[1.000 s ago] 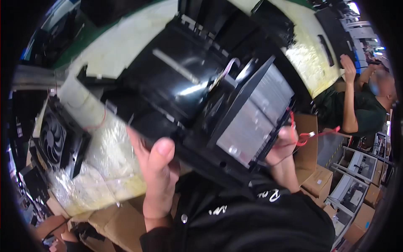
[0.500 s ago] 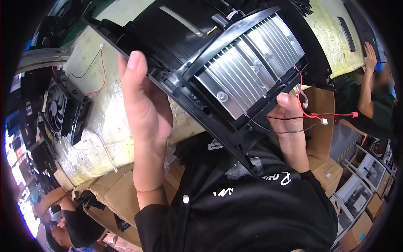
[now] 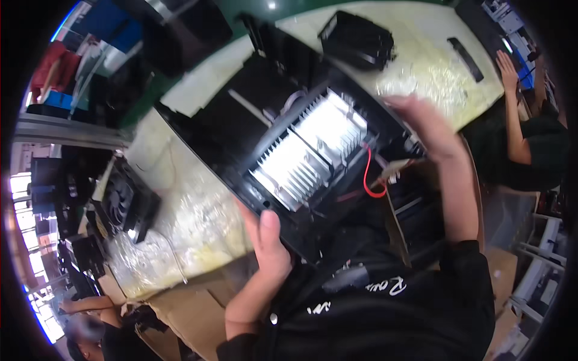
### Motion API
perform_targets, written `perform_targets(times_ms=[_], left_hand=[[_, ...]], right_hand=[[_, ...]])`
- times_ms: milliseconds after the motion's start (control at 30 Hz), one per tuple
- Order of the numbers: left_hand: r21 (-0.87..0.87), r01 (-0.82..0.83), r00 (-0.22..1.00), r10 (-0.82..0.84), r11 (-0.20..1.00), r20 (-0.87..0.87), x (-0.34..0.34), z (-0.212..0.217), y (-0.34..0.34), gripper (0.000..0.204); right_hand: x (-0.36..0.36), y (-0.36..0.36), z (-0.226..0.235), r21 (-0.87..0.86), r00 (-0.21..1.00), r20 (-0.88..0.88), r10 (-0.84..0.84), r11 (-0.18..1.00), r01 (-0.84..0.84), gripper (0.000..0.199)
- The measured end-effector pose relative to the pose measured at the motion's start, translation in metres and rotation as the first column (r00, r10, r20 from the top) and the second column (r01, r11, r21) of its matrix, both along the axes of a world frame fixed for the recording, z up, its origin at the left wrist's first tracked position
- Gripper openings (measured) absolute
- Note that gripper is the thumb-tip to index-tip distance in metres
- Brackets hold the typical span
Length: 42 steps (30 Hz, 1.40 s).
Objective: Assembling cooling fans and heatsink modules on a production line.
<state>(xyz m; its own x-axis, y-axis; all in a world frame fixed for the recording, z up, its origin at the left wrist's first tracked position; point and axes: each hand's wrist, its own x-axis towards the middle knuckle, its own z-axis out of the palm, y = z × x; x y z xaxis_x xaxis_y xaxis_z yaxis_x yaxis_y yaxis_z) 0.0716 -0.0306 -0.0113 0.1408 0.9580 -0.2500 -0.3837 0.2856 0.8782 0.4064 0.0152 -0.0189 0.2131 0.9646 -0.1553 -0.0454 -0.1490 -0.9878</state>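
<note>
A large black plastic housing (image 3: 232, 135) hangs tilted in front of my chest, with a silver finned heat sink (image 3: 313, 147) set in it. At its lower left corner my left hand (image 3: 269, 246) is closed round the edge, thumb on the near face. My right hand (image 3: 424, 123), blurred by motion, grips the right side, and some of its fingers are hidden. A red wire (image 3: 366, 177) loops down from the heat sink's right end, close to a small white connector.
On the plastic-covered table (image 3: 205, 222) a black fan unit (image 3: 123, 201) stands at the left. A black tray-like part (image 3: 358, 39) and a black strip (image 3: 466, 59) lie farther back. Cardboard (image 3: 198, 313) sits below the table's near edge. Co-workers are at far right and lower left.
The housing has turned and moved lower and away from my face. My right hand has shifted from beneath the heat sink to the housing's right side; my left hand has moved down and right.
</note>
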Motion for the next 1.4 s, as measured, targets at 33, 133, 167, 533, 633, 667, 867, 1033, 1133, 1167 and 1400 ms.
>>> perform_targets(times_ms=[33,133,167,533,633,667,867,1033,1133,1167,1400], left_hand=[[0.024,-0.058,0.997,0.059,0.998,-0.047,0.011,0.008,0.001,0.076],[0.024,-0.141,0.990,0.140,0.990,0.022,0.007,-0.010,-0.001,0.068],[0.040,-0.103,0.992,0.100,0.994,0.083,0.002,-0.001,0.003,0.090],[0.360,0.116,0.991,-0.133,0.926,0.023,0.101,0.187,0.250,0.021],[0.462,0.359,0.906,-0.422,0.811,0.039,0.144,0.157,0.363,0.055],[0.296,0.270,0.963,-0.265,0.916,-0.058,0.167,0.148,0.393,0.080],[0.171,0.167,0.980,-0.144,0.971,-0.137,0.214,0.068,0.495,0.060],[0.149,0.107,0.907,-0.035,0.983,-0.420,0.196,0.018,0.539,0.075],[0.218,0.269,0.862,-0.134,0.938,-0.489,0.201,0.043,0.500,0.099],[0.323,0.406,0.836,-0.204,0.855,-0.510,0.187,0.071,0.458,0.082],[0.852,-0.460,0.410,0.911,0.248,-0.044,-0.086,0.050,0.439,0.054]], right_hand=[[-0.016,0.008,0.014,0.008,0.963,-0.149,0.226,0.974,-0.228,0.053],[-0.049,0.004,0.033,0.082,0.861,-0.267,0.434,0.900,-0.428,0.061],[-0.060,0.000,0.042,0.135,0.874,-0.249,0.418,0.908,-0.396,0.063],[0.037,0.174,0.160,0.449,0.866,-0.434,0.248,0.893,-0.031,0.030],[0.086,0.271,0.146,0.336,0.839,-0.464,0.285,0.933,-0.130,0.016],[0.099,0.298,0.134,0.273,0.829,-0.466,0.309,0.941,-0.197,0.013],[0.127,0.404,0.047,0.097,0.853,-0.504,0.134,0.990,-0.098,0.013],[0.106,0.439,0.013,0.071,0.858,-0.457,0.236,0.971,-0.230,0.013],[0.142,0.431,0.014,0.050,0.921,-0.338,0.194,0.981,-0.189,0.025],[0.148,0.422,0.028,-0.069,0.993,-0.103,0.063,0.995,-0.070,0.030],[-0.024,0.388,0.148,0.312,0.770,0.631,0.095,0.878,-0.364,0.049]])
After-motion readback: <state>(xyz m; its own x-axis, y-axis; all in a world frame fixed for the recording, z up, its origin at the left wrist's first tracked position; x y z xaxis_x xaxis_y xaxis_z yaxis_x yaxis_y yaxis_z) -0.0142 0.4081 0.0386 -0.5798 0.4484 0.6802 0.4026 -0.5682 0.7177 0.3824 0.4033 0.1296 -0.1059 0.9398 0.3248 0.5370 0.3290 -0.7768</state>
